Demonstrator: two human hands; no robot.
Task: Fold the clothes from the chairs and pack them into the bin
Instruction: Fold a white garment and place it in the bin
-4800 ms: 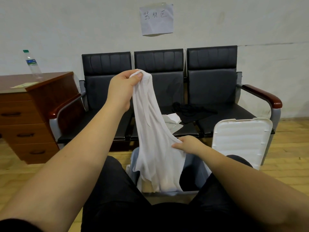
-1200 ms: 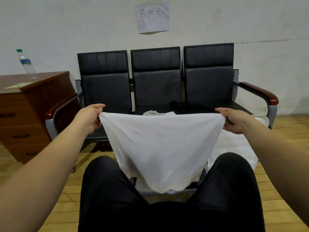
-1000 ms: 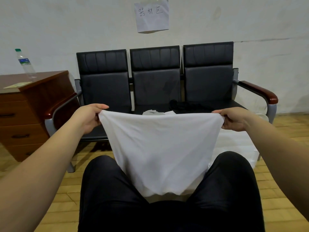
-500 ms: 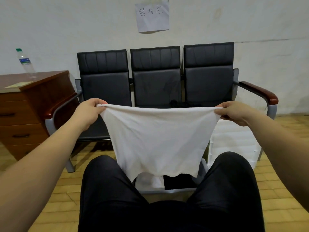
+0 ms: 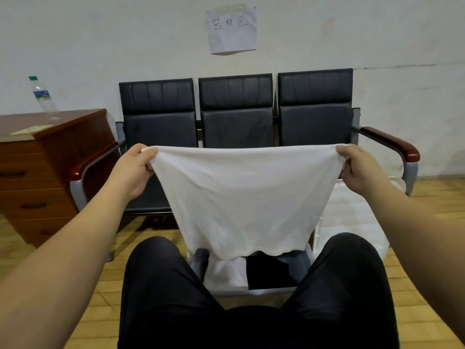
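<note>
A white garment [image 5: 246, 197] hangs spread out in front of me, held up by its top edge. My left hand [image 5: 133, 172] grips its left corner and my right hand [image 5: 357, 167] grips its right corner. Below its hem, between my knees, stands the grey bin [image 5: 300, 263], with a folded white piece [image 5: 225, 274] on its left side and a dark piece [image 5: 269, 272] on its right. The row of three black chairs [image 5: 236, 117] stands behind the garment, which hides their seats.
The bin's white lid [image 5: 352, 217] leans at the right, behind the garment. A wooden drawer cabinet [image 5: 37, 172] with a water bottle [image 5: 42, 99] stands at the left. The chairs' armrests [image 5: 390, 143] jut forward on both sides. My black-trousered legs flank the bin.
I have gone from holding the garment bunched in one raised hand to stretching it wide between both hands. In the last second it rose, uncovering the bin's contents.
</note>
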